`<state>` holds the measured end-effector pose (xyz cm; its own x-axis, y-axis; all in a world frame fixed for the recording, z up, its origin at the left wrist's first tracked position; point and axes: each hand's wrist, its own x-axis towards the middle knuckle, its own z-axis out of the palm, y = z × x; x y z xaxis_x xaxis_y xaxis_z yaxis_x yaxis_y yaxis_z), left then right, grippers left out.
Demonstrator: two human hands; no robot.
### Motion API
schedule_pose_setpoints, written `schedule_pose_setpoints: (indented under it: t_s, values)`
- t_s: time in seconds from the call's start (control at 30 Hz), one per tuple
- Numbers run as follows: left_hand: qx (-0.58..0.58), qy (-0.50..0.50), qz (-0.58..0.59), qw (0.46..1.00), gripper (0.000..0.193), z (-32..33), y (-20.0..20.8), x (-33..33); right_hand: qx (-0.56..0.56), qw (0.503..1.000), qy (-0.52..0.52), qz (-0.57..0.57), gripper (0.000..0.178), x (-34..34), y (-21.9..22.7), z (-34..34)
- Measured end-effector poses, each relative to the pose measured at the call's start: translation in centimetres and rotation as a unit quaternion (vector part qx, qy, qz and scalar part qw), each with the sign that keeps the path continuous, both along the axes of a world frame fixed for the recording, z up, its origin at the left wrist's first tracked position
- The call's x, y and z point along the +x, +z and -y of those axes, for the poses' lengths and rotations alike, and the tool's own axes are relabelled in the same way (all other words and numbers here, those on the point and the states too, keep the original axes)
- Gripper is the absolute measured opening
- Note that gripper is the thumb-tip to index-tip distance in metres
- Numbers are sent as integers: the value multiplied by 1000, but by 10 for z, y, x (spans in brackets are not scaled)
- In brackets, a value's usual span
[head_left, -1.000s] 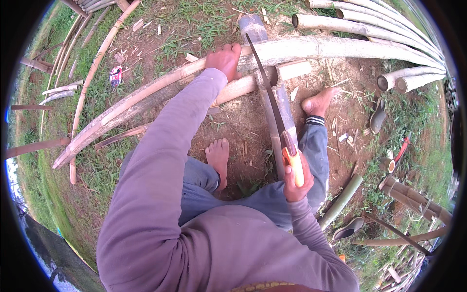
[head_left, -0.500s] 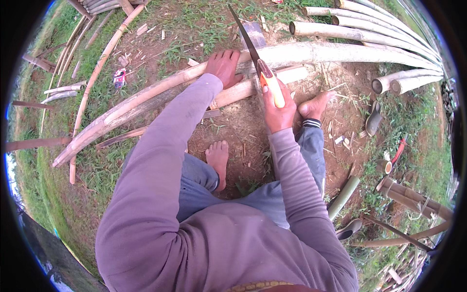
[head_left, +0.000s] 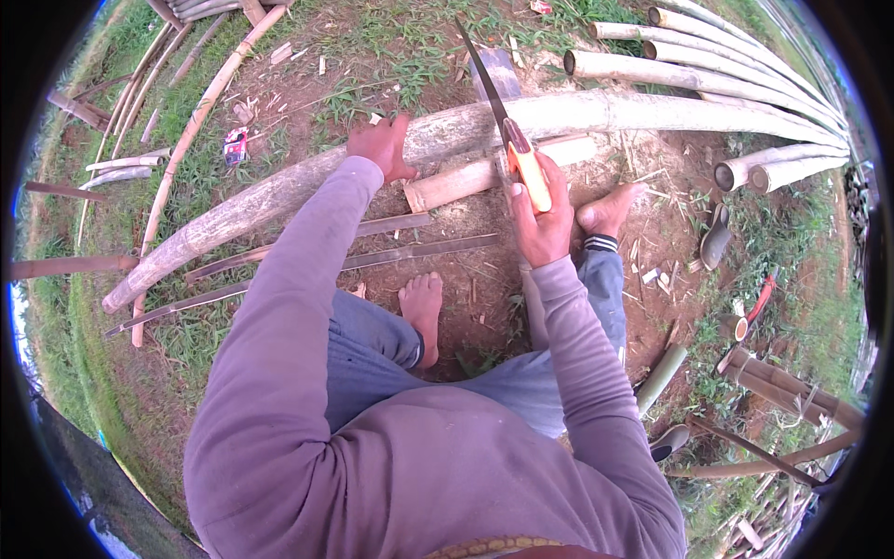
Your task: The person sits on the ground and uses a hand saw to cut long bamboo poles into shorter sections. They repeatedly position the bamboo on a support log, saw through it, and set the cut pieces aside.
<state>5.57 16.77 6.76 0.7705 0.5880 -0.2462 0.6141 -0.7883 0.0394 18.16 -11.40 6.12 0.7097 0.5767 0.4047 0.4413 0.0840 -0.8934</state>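
Saw in your right hand, blade across the bamboo pole

Your right hand [head_left: 545, 216] is closed around the orange handle of the saw [head_left: 511, 135], thumb along its near side. The blade points away from you, crossing the long bamboo pole [head_left: 559, 114]; you cannot tell here whether its teeth touch. Your left hand [head_left: 379, 149] lies over the same pole, left of the blade, thumb spread; how tightly its hidden fingers close cannot be told.

The pole runs in front of you from left to right, over a bamboo support [head_left: 496, 74] that points away from you. Just on your side of it lies a short bamboo length [head_left: 456, 184], and nearer still a dark split strip [head_left: 419, 252], beyond your bare left foot [head_left: 421, 306]. Your right foot [head_left: 605, 210] is right of the saw. Farther right lie a shoe [head_left: 715, 238] and, beyond, stacked poles [head_left: 708, 74].
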Motion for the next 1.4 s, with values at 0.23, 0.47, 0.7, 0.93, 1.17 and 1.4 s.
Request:
schedule_pose_setpoints:
  t_s: [0.23, 0.47, 0.7, 0.93, 1.17, 1.4]
  values:
    - [-17, -27, 62, 998, 93, -5, -8, -4, -21, 997, -63, -28, 49, -25, 7, 42]
    - [-23, -11, 68, 997, 91, -5, -12, -12, -53, 993, -58, -84, 50, -106, 1, 167]
    - [-21, -25, 61, 998, 91, -4, -3, 3, -15, 998, -62, -12, 42, 7, 23, -31]
    - [-31, -21, 55, 998, 91, -10, -2, -12, -73, 994, -65, -39, 52, -116, -4, 172]
    - [-30, -24, 67, 997, 87, -3, -7, 1, -44, 995, -84, 34, 45, -7, 11, -8]
    - [-72, 3, 32, 997, 86, -15, 2, -10, -82, 994, -68, 28, 51, -82, 7, 113]
